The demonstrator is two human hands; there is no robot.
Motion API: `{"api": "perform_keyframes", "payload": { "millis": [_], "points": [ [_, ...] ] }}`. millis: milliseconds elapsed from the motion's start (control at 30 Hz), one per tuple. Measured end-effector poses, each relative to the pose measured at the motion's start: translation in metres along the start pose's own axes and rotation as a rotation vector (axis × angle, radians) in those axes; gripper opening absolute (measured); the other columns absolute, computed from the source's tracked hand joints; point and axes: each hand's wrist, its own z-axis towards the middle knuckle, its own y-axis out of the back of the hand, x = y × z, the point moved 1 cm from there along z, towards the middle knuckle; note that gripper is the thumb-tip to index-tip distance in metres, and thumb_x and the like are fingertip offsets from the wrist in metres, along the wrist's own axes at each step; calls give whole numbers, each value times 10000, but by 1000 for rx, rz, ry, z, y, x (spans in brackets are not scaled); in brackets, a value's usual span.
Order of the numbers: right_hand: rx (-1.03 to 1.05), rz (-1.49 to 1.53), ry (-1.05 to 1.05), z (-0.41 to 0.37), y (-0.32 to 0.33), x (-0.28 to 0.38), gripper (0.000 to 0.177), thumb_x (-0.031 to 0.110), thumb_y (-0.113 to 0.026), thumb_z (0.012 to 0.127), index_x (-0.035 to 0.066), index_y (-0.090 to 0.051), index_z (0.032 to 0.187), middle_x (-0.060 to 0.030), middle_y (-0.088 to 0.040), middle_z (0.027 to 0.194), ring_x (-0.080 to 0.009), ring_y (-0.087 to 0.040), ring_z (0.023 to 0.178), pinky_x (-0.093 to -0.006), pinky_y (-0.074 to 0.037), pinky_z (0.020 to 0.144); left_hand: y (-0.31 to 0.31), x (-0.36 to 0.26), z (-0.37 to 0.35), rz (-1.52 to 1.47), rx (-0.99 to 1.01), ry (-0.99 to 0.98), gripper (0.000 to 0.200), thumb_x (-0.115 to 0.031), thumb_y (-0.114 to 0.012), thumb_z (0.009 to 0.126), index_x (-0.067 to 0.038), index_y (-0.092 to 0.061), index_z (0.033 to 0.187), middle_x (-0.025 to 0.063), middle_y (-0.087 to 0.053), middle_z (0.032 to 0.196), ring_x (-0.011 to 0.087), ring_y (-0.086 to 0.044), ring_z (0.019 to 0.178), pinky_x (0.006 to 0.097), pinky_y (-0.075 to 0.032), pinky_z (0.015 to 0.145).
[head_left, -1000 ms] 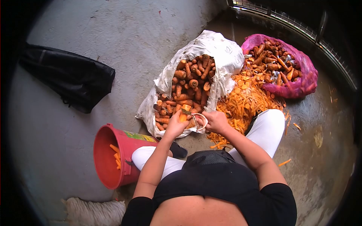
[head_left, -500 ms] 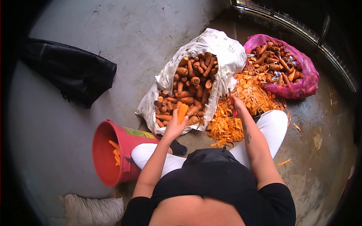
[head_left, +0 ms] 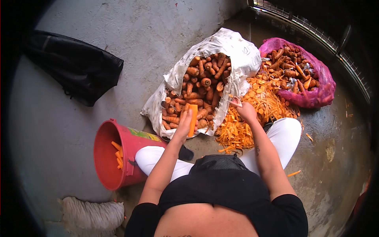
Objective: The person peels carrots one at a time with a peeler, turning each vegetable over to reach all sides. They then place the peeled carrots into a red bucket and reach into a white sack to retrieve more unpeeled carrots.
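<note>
My left hand (head_left: 184,124) is closed round a peeled, bright orange carrot (head_left: 192,120), held upright in front of the white sack (head_left: 239,53) of unpeeled carrots (head_left: 205,81). In my right hand (head_left: 247,112) is a peeler (head_left: 235,102), its head pointing up and left, apart from the carrot. Beneath that hand lies a heap of peelings and cut carrot ends (head_left: 266,98). To my left a red bucket (head_left: 128,158), tipped on its side toward me, has several peeled carrots (head_left: 118,152) inside.
A pink mesh sack (head_left: 325,87) with carrots and scraps lies at the back right. On the left floor are a black bag or cover (head_left: 75,67) and a pale sack (head_left: 92,217). My white-trousered knees (head_left: 286,134) flank the work. A metal grille (head_left: 308,25) runs along the upper right.
My right hand has lifted and turned, bringing the peeler up off the peelings into clear view. The carrot in my left hand has turned more upright.
</note>
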Motion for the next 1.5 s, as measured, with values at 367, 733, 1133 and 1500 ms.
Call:
{"api": "perform_keyframes", "payload": {
  "millis": [367,733,1133,1500],
  "points": [
    [-260,-77,-169,46,19,-19,373,372,-613,822,42,-676,984,-195,-673,942,-354,-647,892,-452,-500,746,-9,-2,1,31,19,-125,471,-263,-608,913,-55,-341,1242,101,-562,973,194,-630,823,356,-544,762],
    [154,81,173,24,45,28,527,496,-652,790,34,-657,1044,-139,-673,850,-233,-659,784,-367,-509,705,-5,3,11,-398,268,59,456,-442,-342,999,-94,-446,1275,46,-517,808,124,-494,601,240,-421,522],
    [721,819,182,-43,20,46,868,643,-612,789,54,-378,1382,-68,-562,999,-46,-418,507,-184,-325,432,-22,23,19,-663,162,-55,454,-523,-365,965,-132,-511,1144,71,-546,923,223,-541,952,427,-443,860],
    [518,1109,78,-65,-21,66,829,295,-644,881,143,-105,1491,-34,-556,924,-47,-368,432,-211,-288,364,-50,20,25,-931,163,21,438,-521,-484,890,-87,-541,868,66,-591,968,239,-530,1011,405,-393,902]
  ]
}}
